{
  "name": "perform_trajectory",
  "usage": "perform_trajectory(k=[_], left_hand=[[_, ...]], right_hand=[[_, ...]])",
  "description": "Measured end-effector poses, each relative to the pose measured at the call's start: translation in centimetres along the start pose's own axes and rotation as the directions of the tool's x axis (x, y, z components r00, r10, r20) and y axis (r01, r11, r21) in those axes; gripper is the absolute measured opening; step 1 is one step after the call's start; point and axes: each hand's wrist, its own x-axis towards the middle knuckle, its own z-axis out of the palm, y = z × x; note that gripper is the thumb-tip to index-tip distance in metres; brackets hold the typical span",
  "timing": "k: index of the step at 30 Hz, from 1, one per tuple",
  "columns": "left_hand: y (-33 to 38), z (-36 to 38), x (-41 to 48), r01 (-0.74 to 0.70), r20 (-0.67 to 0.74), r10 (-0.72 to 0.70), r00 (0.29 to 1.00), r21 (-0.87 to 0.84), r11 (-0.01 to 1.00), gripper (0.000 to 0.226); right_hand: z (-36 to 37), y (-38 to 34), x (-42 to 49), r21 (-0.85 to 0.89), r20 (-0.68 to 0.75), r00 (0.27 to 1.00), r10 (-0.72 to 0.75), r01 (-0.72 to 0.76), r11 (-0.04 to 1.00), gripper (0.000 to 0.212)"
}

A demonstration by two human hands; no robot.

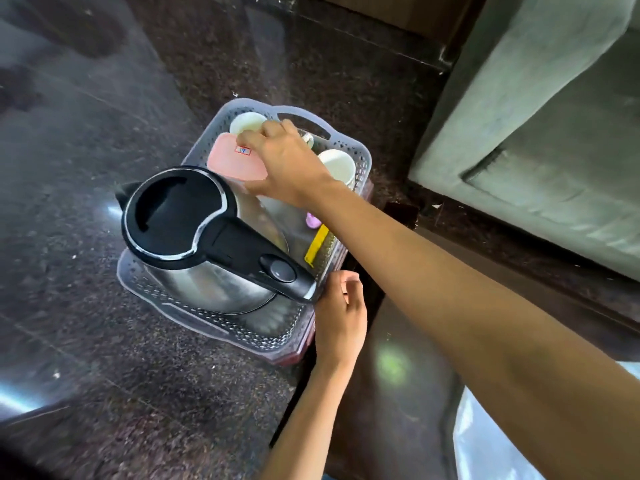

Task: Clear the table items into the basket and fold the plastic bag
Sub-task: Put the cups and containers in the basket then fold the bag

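Observation:
A translucent perforated basket (207, 327) stands on the dark speckled stone surface (86, 168). A steel kettle with a black lid and handle (180, 209) fills its near half. Behind the kettle lies a pink lidded container (228, 161), and my right hand (287, 164) grips it from above, fingers on the lid and thumb at the near edge. Two white cups (247, 121) (337, 164) stand at the far end. My left hand (341, 313) hovers by the basket's near right rim, fingers loosely curled and holding nothing.
A yellow strip (317, 244) and a small pink-purple piece (311, 221) lie along the basket's right wall. A grey upholstered block (536, 133) rises at the right. A pale translucent sheet (485, 445), possibly the plastic bag, shows at the bottom right.

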Motion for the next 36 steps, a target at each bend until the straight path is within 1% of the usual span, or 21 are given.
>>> perform_trajectory(k=[3,6,8,10,12,15,17,20,22,26,29,32,36], left_hand=[[-0.2,-0.3,-0.3,-0.001,-0.005,0.001,1.000,0.010,1.000,0.013],[-0.5,-0.5,-0.7,0.010,0.005,-0.010,1.000,0.032,0.999,0.021],[-0.7,-0.7,-0.8,0.032,0.018,-0.032,0.999,0.026,0.999,0.023],[-1.0,-0.8,-0.8,0.039,0.035,-0.040,0.999,0.018,0.999,0.018],[-1.0,-0.9,-0.9,0.039,0.051,-0.040,0.998,0.017,0.999,0.015],[-0.8,-1.1,-0.8,0.042,0.052,-0.043,0.998,0.018,0.999,0.021],[-0.6,-1.2,-0.7,0.048,0.053,-0.049,0.997,0.026,0.999,0.024],[-0.7,-1.1,-0.7,0.053,0.045,-0.054,0.998,0.019,0.998,0.021],[-0.7,-1.0,-0.7,0.045,0.041,-0.046,0.998,0.018,0.999,0.016],[-0.8,-0.7,-0.8,0.031,0.034,-0.032,0.999,0.027,0.999,0.010],[-0.5,-0.6,-1.4,-0.007,0.023,0.006,1.000,0.043,0.999,0.011],[-0.1,-0.1,-2.4,-0.041,0.017,0.040,0.999,0.071,0.997,0.011],[0.5,1.4,-4.3,-0.076,0.016,0.074,0.997,0.108,0.991,0.015]], right_hand=[[-0.1,-0.6,1.6,-0.128,0.057,0.992,-0.111,0.117,0.985,0.056],[-0.1,-0.9,2.9,-0.206,0.144,0.968,-0.207,0.234,0.950,0.046],[0.3,-1.0,3.4,-0.254,0.213,0.954,-0.213,0.265,0.930,0.042],[1.1,-0.9,3.5,-0.303,0.260,0.944,-0.204,0.281,0.911,0.039],[1.9,-0.7,3.3,-0.357,0.257,0.947,-0.194,0.279,0.891,0.036],[2.9,-0.3,2.8,-0.414,0.216,0.961,-0.175,0.252,0.875,0.031],[2.9,0.0,2.4,-0.432,0.215,0.961,-0.173,0.252,0.866,0.034],[2.3,0.9,1.6,-0.421,0.283,0.942,-0.180,0.291,0.859,0.054],[2.0,1.4,1.0,-0.427,0.314,0.932,-0.180,0.308,0.850,0.061],[2.0,1.6,-0.1,-0.435,0.255,0.950,-0.182,0.281,0.856,0.057],[0.8,1.4,-1.5,-0.434,0.133,0.979,-0.151,0.195,0.880,0.058],[-0.9,1.5,-3.7,-0.365,0.019,0.995,-0.100,0.100,0.925,0.052],[-2.0,2.4,-7.8,-0.306,-0.073,0.993,-0.094,0.067,0.950,0.041]])
